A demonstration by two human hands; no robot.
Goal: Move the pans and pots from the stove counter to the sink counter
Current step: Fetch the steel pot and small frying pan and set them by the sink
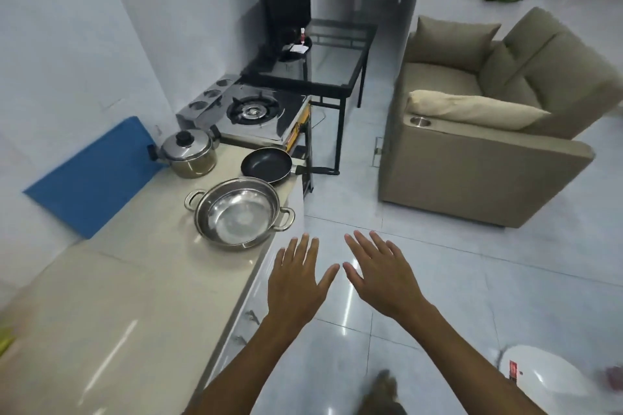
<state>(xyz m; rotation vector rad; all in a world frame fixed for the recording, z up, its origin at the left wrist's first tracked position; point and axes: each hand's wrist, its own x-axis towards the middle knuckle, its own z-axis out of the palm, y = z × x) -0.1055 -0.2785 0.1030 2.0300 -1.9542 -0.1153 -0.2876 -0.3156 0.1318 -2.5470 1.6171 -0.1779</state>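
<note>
Three pieces of cookware stand on the beige counter (111, 296). Nearest is a wide steel pot (239, 212) with two loop handles and no lid. Behind it lies a black frying pan (267, 165), its handle sticking out past the counter's edge to the right. A lidded steel pot (188, 152) with a black knob sits at the back left, next to the gas stove (251, 113). My left hand (296, 280) and my right hand (379, 273) hover over the floor just right of the counter edge, palms down, fingers spread, holding nothing.
A blue board (91, 175) leans on the wall behind the counter. A black glass table (323, 57) stands beyond the stove. A beige armchair (488, 131) fills the right side. A white round object (542, 377) sits on the tiled floor at bottom right.
</note>
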